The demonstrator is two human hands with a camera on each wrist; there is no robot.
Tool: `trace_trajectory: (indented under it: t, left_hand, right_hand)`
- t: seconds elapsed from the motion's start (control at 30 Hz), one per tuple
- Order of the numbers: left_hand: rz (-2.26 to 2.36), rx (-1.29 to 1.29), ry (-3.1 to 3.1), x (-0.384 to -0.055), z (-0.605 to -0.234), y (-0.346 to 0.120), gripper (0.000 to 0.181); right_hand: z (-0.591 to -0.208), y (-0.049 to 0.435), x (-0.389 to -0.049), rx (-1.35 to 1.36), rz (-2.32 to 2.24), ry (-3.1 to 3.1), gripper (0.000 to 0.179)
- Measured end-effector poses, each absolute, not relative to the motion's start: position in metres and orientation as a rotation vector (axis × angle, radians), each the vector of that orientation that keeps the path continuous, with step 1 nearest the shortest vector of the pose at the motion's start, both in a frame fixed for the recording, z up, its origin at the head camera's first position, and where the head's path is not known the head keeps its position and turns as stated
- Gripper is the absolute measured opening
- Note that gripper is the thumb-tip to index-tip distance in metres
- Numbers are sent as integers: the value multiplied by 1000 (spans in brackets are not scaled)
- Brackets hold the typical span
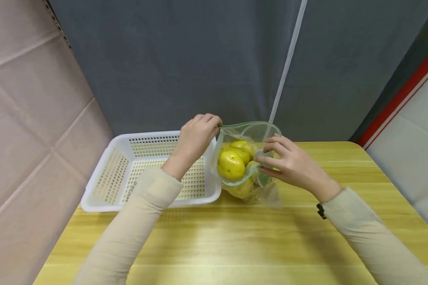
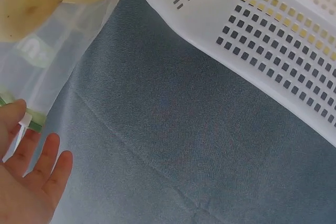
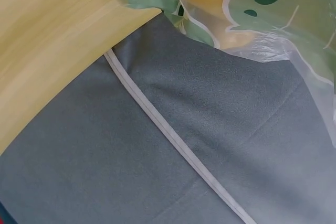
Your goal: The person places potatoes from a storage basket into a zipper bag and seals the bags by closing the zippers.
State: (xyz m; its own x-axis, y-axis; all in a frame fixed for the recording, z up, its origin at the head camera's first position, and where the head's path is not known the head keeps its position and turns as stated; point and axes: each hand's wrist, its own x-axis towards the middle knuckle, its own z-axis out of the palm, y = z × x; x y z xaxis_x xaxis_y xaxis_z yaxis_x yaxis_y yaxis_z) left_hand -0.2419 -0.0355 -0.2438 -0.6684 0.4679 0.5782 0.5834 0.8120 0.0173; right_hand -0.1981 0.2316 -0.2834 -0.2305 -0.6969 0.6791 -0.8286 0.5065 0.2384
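A clear zip bag (image 1: 251,128) with a green-edged mouth stands gaping at the right of the basket. Inside it lie several yellow potatoes (image 1: 232,165). My left hand (image 1: 198,134) pinches the left corner of the bag's mouth; in the left wrist view, thumb and fingers of that hand (image 2: 29,166) meet at the green zip strip (image 2: 35,121). At the opposite side, my right hand (image 1: 294,164) grips the rim with its fingers bent over it. The right wrist view shows the bag's green printed side (image 3: 278,3), but the right hand is out of that frame.
A white perforated plastic basket (image 1: 214,196) stands on the wooden table (image 1: 214,245), left of the bag and partly behind my left forearm. A grey fabric panel (image 1: 171,59) rises behind the table. Pale walls close in on both sides.
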Motion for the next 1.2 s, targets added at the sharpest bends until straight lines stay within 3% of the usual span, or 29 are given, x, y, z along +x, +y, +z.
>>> trace_trajectory:
  t: [0.5, 0.93, 1.1, 1.2]
  left_hand:
    - [-334, -680, -2425, -244, -243, -42, 13]
    - [-317, -649, -2421, -242, -239, -41, 14]
    - [-379, -631, -2495, -239, -237, -38, 14]
    - [-473, -618, -2587, -236, -235, -36, 16]
  right_hand:
    - [-265, 248, -203, 1174, 216, -1923, 37]
    - [-251, 283, -194, 915, 262, -2197, 49]
    - [-248, 288, -193, 781, 336, -2274, 12]
    - [-246, 291, -193, 676, 463, -2268, 18]
